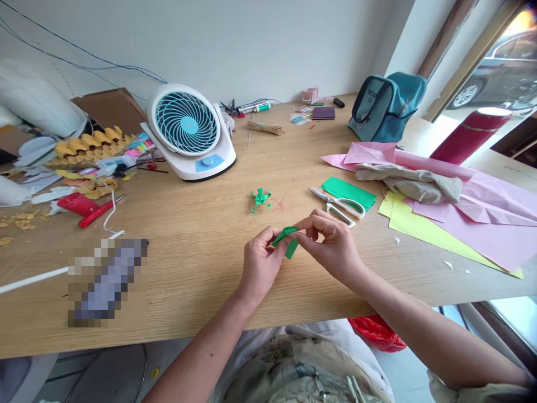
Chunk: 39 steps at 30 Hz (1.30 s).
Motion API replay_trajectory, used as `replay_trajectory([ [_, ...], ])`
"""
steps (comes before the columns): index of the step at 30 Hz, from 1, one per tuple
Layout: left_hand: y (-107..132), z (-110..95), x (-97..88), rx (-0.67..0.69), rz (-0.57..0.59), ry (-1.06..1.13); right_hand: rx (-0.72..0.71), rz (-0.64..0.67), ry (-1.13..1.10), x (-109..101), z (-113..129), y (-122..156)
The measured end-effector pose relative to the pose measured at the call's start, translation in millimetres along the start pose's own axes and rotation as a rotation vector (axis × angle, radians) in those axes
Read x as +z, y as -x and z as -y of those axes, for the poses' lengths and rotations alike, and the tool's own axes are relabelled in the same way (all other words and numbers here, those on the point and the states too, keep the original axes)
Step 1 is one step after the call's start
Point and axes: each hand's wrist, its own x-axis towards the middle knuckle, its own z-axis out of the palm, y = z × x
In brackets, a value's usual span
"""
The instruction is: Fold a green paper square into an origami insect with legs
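Note:
Both hands meet over the front of the wooden table (188,263) on a small folded green paper piece (287,239). My left hand (260,263) pinches its left end with thumb and fingers closed. My right hand (333,243) pinches its upper right end, fingers curled. A finished green paper frog (260,198) lies on the table just beyond the hands. White-handled scissors (339,204) rest to the right of the frog, beside a flat green paper sheet (348,192).
A white and blue desk fan (188,131) stands at the back left. Pink paper (482,207) and yellow paper (423,226) with a beige cloth (413,182) cover the right side. A teal bag (386,106) stands behind. A red tool (84,208) and clutter lie far left.

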Motion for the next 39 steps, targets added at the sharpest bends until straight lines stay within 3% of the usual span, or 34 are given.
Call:
replay_trajectory([
  [10,1.0,-0.9,0.0,0.020,-0.040,-0.047,-0.126,-0.102,0.075,6.4,-0.3,4.5],
  [25,5.4,-6.2,-1.5,0.197,-0.112,-0.204,-0.115,-0.084,0.070,3.5,1.3,4.4],
  [39,5.4,-6.1,-0.9,0.167,-0.107,-0.208,-0.102,-0.038,0.077,3.5,2.5,5.6],
])
